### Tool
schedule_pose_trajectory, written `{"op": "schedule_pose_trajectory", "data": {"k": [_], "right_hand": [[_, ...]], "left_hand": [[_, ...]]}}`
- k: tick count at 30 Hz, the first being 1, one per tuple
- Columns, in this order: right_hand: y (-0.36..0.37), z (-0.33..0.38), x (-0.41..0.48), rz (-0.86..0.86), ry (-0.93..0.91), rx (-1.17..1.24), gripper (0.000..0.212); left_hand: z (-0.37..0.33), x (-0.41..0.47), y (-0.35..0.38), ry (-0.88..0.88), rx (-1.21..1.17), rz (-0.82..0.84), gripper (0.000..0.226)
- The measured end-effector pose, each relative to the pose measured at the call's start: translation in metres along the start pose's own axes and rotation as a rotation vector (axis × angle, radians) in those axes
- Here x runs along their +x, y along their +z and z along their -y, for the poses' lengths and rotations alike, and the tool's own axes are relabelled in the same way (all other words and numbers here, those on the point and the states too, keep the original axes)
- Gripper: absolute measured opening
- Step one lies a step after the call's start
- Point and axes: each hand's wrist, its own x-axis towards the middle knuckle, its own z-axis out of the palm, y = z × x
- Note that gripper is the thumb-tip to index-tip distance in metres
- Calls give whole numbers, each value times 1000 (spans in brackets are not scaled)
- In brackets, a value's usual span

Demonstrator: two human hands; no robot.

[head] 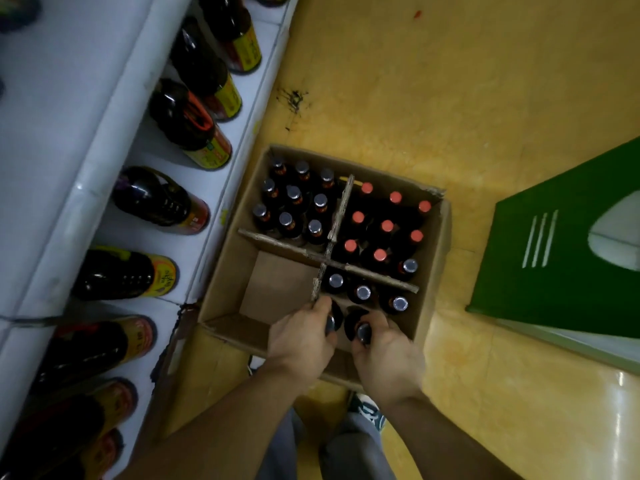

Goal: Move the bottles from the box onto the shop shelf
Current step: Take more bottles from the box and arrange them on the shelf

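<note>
An open cardboard box (431,258) stands on the floor, split by a cardboard cross divider (332,233) into four cells. Several dark silver-capped bottles (293,209) fill the far left cell, and red-capped bottles (387,226) fill the far right one. The near left cell holds nothing. In the near right cell my left hand (301,341) grips the neck of a dark bottle (333,320), and my right hand (386,358) grips another dark bottle (362,331). Three more silver-capped bottles (363,292) stand just behind them.
The white shop shelf (194,244) runs along the left, lined with large dark bottles (159,200) with yellow and red labels. A green box (561,258) lies on the yellow floor to the right. My shoe (369,412) shows below the box.
</note>
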Motion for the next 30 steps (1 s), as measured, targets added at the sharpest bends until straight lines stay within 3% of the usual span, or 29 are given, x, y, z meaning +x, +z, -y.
{"op": "schedule_pose_trajectory", "data": {"k": [18,30], "right_hand": [[-230,53,-196,-114,-72,121,27],[-348,78,-280,-260,-275,223,17]], "left_hand": [[-126,-177,-235,-30,-65,-121,17],[-182,-263,-356,-71,-154,-273,18]]}}
